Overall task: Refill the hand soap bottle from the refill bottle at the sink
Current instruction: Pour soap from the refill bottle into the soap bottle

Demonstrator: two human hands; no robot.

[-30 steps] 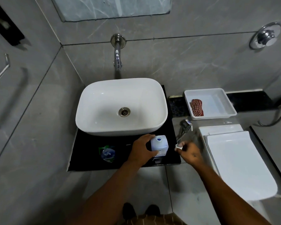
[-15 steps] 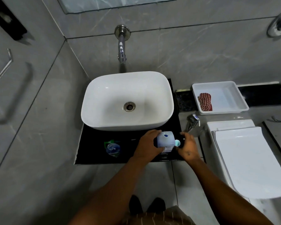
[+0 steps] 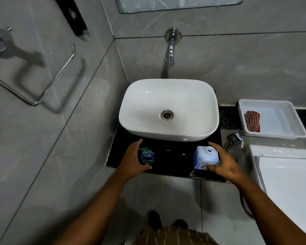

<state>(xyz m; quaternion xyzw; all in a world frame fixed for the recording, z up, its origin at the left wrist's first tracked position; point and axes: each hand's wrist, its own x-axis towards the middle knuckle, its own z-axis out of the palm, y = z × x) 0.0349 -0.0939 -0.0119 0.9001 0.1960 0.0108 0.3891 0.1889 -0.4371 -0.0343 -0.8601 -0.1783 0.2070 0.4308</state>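
Observation:
A white square bottle point(image 3: 204, 156) with an open blue-rimmed mouth stands on the black counter point(image 3: 173, 154) in front of the sink point(image 3: 168, 106), at the right. My right hand point(image 3: 223, 161) wraps around its right side, thumb in front and fingers behind. A small clear bottle with a green label point(image 3: 147, 156) stands on the counter at the left. My left hand point(image 3: 132, 160) curls around its left side, thumb at the front. Both bottles are upright.
A chrome tap point(image 3: 170, 50) juts from the wall above the sink. At the right, a white tray point(image 3: 279, 121) holds a red checked cloth point(image 3: 253, 121). A closed white toilet lid point(image 3: 290, 183) and a chrome spray nozzle point(image 3: 234, 140) sit right of the counter. A towel bar point(image 3: 57, 76) hangs on the left wall.
My left hand has let go of the white bottle and moved left onto the small green-labelled bottle. My right hand has moved in and closed around the white bottle.

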